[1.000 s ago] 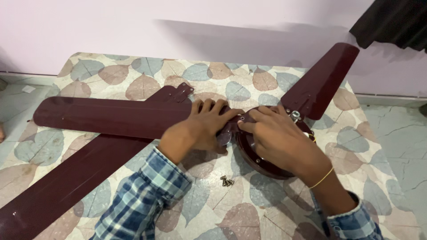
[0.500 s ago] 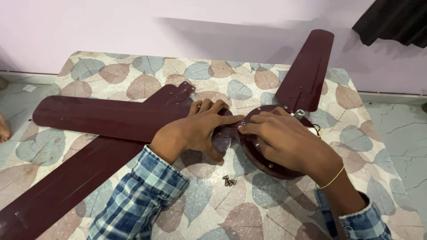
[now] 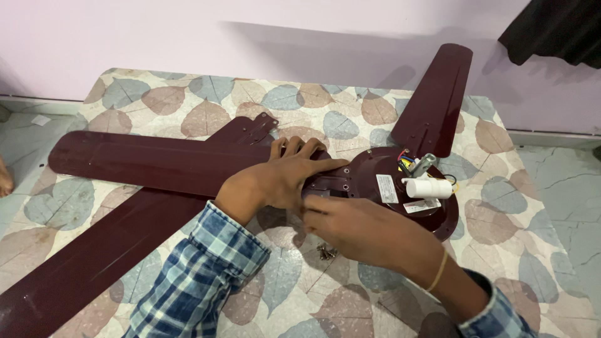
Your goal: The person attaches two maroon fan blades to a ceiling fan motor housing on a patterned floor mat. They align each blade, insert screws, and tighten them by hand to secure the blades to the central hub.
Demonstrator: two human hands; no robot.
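Note:
A maroon ceiling fan lies on a leaf-patterned mat (image 3: 188, 100). Its round motor hub (image 3: 369, 166) faces up, showing wires and a white cylindrical capacitor (image 3: 429, 188). One blade (image 3: 435, 94) sticks out from the hub toward the wall. My left hand (image 3: 275, 178) lies flat on the inner end of a second blade (image 3: 156, 161), pressing its bracket against the hub. My right hand (image 3: 369, 231) is at the near rim of the hub with fingers drawn together; whether they pinch anything is hidden. A few small screws (image 3: 324, 251) lie on the mat under my right hand.
A third maroon blade (image 3: 94, 263) lies loose on the mat at the lower left, partly under the held blade. Grey tiled floor (image 3: 563, 181) borders the mat on the right. A dark cloth (image 3: 557, 28) hangs at the top right. Someone's foot (image 3: 5, 181) shows at the left edge.
My right hand has pulled back off the hub top toward me, uncovering the wires and the white capacitor. My left hand stays on the blade end.

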